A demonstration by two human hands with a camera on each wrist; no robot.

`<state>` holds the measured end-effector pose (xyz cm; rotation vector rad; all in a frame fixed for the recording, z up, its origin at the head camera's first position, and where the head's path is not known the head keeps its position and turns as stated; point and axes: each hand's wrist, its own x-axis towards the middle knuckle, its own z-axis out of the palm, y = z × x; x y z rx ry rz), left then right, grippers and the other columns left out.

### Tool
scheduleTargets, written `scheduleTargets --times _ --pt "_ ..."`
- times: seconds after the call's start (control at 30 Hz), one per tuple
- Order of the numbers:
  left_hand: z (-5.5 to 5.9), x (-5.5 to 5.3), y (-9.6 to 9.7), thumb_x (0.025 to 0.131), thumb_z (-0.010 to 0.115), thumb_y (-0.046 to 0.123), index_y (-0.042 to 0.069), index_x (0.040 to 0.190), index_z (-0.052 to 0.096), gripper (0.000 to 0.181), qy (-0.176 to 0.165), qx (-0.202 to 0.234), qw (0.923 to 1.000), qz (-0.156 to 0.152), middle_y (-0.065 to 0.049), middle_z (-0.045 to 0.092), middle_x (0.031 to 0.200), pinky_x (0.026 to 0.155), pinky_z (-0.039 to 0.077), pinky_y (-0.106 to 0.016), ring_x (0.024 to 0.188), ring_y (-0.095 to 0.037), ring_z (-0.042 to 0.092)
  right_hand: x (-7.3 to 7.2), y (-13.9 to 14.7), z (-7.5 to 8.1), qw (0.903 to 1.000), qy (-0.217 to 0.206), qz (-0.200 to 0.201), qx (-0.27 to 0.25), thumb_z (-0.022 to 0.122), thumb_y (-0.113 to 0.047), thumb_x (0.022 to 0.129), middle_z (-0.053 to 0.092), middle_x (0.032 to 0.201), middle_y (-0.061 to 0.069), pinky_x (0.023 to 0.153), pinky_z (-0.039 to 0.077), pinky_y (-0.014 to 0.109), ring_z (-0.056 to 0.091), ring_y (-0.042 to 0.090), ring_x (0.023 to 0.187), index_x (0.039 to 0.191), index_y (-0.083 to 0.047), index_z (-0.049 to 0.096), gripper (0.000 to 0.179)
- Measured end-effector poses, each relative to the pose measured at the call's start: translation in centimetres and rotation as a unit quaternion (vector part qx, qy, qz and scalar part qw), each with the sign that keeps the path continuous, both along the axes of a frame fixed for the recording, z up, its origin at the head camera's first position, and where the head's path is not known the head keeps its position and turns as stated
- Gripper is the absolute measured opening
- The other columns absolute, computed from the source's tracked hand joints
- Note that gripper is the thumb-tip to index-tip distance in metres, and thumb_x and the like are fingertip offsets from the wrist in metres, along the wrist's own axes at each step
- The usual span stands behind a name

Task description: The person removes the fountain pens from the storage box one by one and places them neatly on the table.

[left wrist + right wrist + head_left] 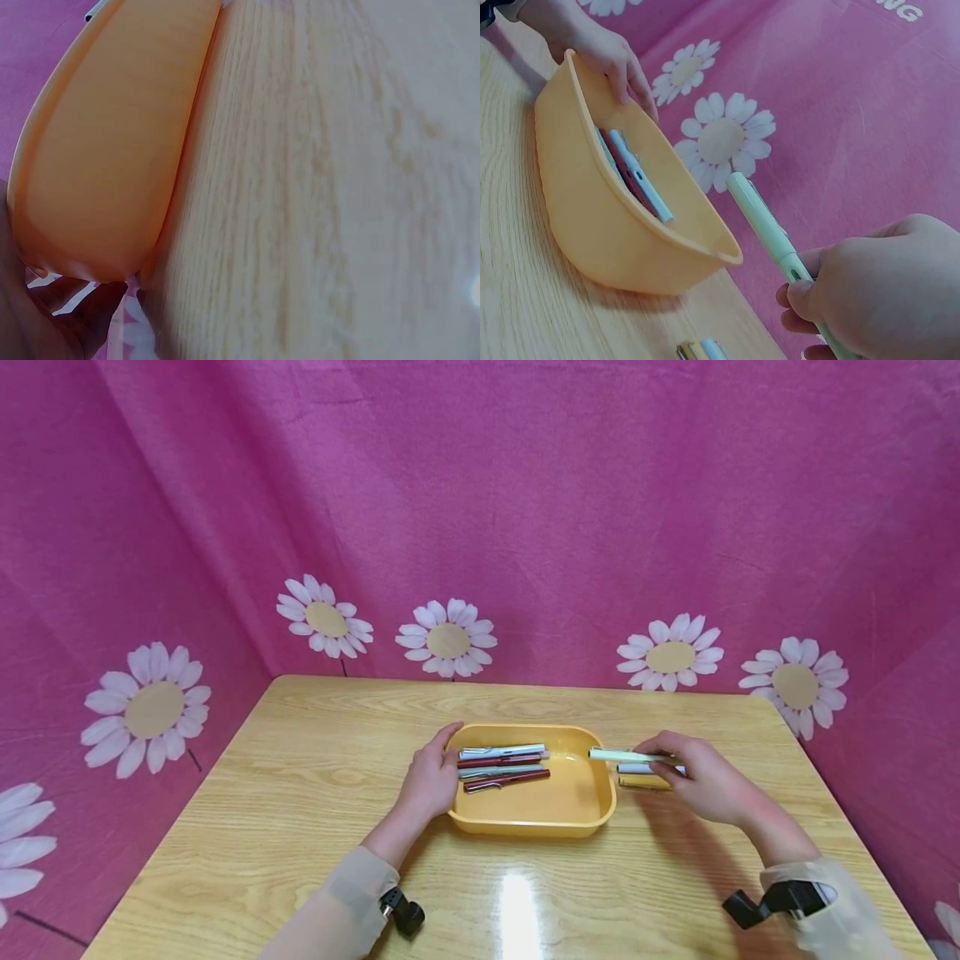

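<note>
My left hand (429,783) grips the left end of a yellow plastic tray (573,802), its thumb at the rim. In the left wrist view, its fingers curl against the tray's outer end wall. A pale green pen (618,755) is pinched between the thumb and fingers of my right hand (703,778), its capped end just over the tray's right rim. Several pens lie inside toward the left, among them a light blue pen (639,174), a dark red pen (507,782) and a teal pen (498,772).
On the wooden table (330,735), right of the tray and partly under my right hand, lie a pale blue pen (634,769) and a yellow pen (643,783). A pink curtain (525,527) with daisies hangs behind the table and along its sides.
</note>
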<state>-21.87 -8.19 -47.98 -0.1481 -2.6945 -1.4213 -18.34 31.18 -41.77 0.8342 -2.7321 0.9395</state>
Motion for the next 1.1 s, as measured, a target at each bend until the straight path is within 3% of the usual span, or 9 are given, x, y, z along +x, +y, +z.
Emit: scheduleTargets --times 0.37,0.6,0.87,1.1 --pt "0.0 0.1 0.1 0.11 0.046 0.011 0.018 0.156 0.053 0.048 -0.004 -0.002 1.0 0.002 -0.018 0.067 0.137 0.111 0.044 -0.054 0.129 -0.033 0.06 0.6 1.9 -0.8 0.9998 -0.009 -0.016 0.004 0.07 0.015 0.092 0.071 0.101 -0.005 0.084 0.058 0.033 0.068 0.017 0.095 0.111 -0.009 0.075 0.031" --pt "0.1 0.0 0.1 0.11 0.046 0.011 0.017 0.156 0.053 0.047 -0.007 0.002 1.0 0.002 -0.018 0.067 0.137 0.112 0.044 -0.054 0.129 -0.032 0.06 0.8 3.0 -1.3 0.9977 -0.05 -0.042 0.014 0.066 0.013 0.095 0.072 0.103 0.003 0.087 0.058 0.035 0.067 0.024 0.097 0.113 -0.008 0.075 0.029" --pt "0.1 0.1 0.1 0.109 0.046 0.01 0.019 0.156 0.054 0.048 -0.002 -0.004 1.0 0.003 -0.019 0.067 0.137 0.111 0.045 -0.055 0.128 -0.033 0.06 1.1 4.1 -2.0 0.9937 -0.082 -0.073 0.021 0.064 0.011 0.097 0.072 0.108 0.004 0.087 0.056 0.035 0.064 0.022 0.099 0.115 -0.006 0.074 0.027" --pt "0.2 0.2 0.2 0.109 0.046 0.01 0.019 0.155 0.054 0.048 -0.002 0.0 1.0 0.005 -0.019 0.067 0.137 0.111 0.045 -0.055 0.126 -0.031 0.06 1.6 4.8 -3.8 0.9967 -0.056 -0.06 0.004 0.068 0.013 0.093 0.072 0.106 0.002 0.083 0.055 0.028 0.063 0.014 0.097 0.112 -0.007 0.075 0.028"
